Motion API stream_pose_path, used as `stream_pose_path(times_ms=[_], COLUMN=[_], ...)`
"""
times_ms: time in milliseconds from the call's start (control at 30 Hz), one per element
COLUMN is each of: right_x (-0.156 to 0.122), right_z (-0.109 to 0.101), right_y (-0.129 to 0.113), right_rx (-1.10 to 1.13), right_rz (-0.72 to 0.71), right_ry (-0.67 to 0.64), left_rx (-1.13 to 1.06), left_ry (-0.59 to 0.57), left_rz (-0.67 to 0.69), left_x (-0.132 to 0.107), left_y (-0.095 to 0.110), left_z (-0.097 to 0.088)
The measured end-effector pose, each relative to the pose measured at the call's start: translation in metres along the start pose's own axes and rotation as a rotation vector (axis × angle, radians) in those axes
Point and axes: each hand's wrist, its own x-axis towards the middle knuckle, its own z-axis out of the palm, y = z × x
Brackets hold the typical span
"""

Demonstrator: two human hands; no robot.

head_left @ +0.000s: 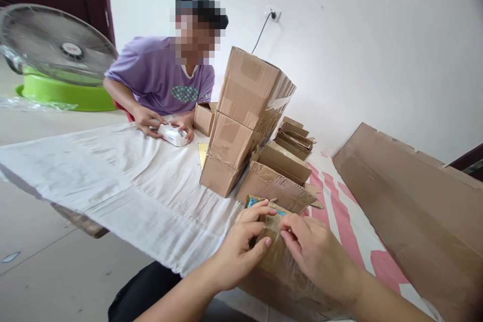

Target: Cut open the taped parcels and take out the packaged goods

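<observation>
A cardboard box [273,261] covered in shiny brown tape stands right in front of me, with a strip of blue along its far top edge. My left hand [247,241] rests over its near left side, thumb and fingers apart, fingertips at the blue strip. On the right side of the same box, my right hand [320,246] has its thumb and fingers pressed together near the top edge. Whatever sits in that pinch is too small or hidden to make out.
Three stacked cardboard boxes [241,110] lean beyond my hands, beside an open carton [279,176]. Across the white-covered table [113,171], a person [162,70] in purple handles a white device [173,134]. A large cardboard sheet [411,211] slants at right; a fan [56,45] lies at left.
</observation>
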Motion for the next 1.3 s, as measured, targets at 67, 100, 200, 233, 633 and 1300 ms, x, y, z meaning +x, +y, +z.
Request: stream_pose_path(times_ms=[67,100,200,233,633,1300], right_x=[0.001,0.002,0.002,0.002,0.0,-0.005], right_z=[-0.002,-0.003,-0.003,-0.002,0.006,0.003], right_y=[-0.002,-0.003,-0.006,-0.006,-0.007,-0.009], right_rx=[0.058,0.073,0.046,0.026,0.036,0.025], right_rz=[0.054,0.077,0.089,0.078,0.082,0.122], right_ry=[-0.045,-0.071,-0.099,-0.089,0.083,0.107], left_rx=[0.0,0.004,0.03,0.039,0.061,0.082], left_ry=[0.001,0.0,-0.001,0.002,0.007,0.024], left_rz=[-0.015,-0.019,-0.012,-0.004,0.052,0.097], left_x=[0.0,0.0,0.0,0.0,0.001,-0.001], left_y=[0.0,0.0,0.001,0.001,0.006,0.009], left_z=[-0.001,-0.001,0.0,0.001,0.001,0.002])
